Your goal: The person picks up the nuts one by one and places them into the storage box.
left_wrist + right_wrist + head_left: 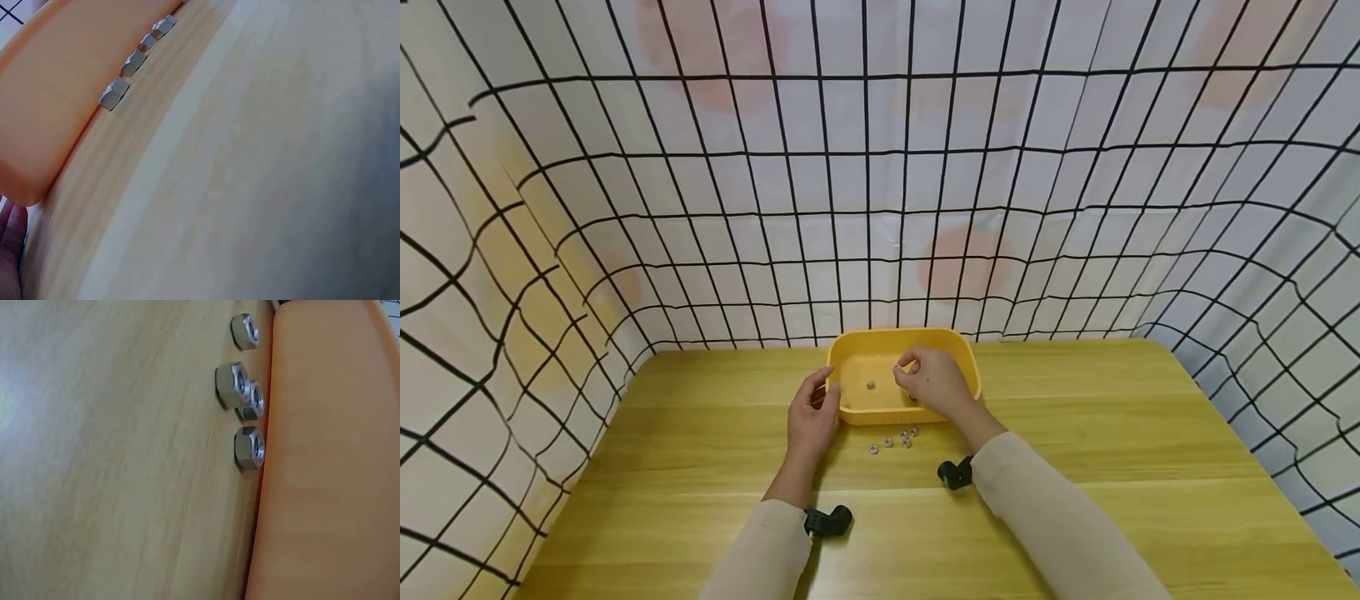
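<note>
A yellow plastic tray (910, 416) stands at the back of the table. My left hand (811, 421) rests against its left end, thumb and fingertips at the wall; in the left wrist view a few fingers (14, 234) lie by the tray's corner. Over the tray's right half, my right hand (934, 383) pinches a small metal hex nut between thumb and forefinger, mostly covered by the fingertips. Inside the tray lies a hex nut (871, 385), and another is partly hidden under the right hand. Several hex nuts (250, 449) lie on the table along the tray's front wall.
The wooden table (1075, 467) extends on both sides of the tray. Right behind the tray hangs a white cloth with a black grid (887, 250), which also runs down both sides. A black wrist camera (829, 522) is strapped at the left sleeve, another (955, 474) at the right.
</note>
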A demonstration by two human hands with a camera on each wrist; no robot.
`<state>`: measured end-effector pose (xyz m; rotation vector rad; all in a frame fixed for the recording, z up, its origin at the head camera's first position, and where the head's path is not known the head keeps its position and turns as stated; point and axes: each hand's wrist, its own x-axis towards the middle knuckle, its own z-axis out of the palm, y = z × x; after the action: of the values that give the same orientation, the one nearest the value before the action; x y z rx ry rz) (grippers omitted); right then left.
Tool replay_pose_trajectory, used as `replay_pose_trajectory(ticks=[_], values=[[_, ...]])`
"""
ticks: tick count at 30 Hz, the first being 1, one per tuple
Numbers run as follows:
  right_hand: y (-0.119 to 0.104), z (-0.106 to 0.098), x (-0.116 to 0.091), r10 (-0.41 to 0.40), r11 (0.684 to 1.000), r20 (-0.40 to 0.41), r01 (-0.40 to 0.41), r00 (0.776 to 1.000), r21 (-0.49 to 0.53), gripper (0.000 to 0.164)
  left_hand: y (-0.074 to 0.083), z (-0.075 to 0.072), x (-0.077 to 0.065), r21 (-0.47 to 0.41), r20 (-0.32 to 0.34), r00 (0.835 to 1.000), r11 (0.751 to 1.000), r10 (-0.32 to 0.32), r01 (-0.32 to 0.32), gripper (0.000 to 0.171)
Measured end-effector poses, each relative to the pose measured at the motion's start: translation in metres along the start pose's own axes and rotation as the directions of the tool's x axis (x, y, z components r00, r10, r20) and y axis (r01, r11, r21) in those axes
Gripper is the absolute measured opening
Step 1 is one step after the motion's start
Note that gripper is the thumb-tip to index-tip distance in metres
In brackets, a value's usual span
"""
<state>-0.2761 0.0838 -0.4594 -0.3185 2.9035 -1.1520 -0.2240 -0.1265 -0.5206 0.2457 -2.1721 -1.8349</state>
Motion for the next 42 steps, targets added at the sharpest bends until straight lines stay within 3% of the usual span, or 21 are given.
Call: replay_pose_trajectory(ticks=[23, 42], values=[[0.0022, 0.0038, -0.0024, 0.030, 0.995, 0.055, -0.025, 0.998, -0.096, 0.015, -0.0008, 0.0003, -0.0014, 0.000, -0.009, 1.000, 1.000, 0.006, -0.006, 0.034], [0.0032, 0.0032, -0.0020, 0.028, 0.996, 0.096, -0.020, 0.995, -0.084, 0.016, -0.0013, -0.0006, -0.0015, -0.015, -0.008, 1.000, 1.000, 0.027, -0.027, 0.033]])
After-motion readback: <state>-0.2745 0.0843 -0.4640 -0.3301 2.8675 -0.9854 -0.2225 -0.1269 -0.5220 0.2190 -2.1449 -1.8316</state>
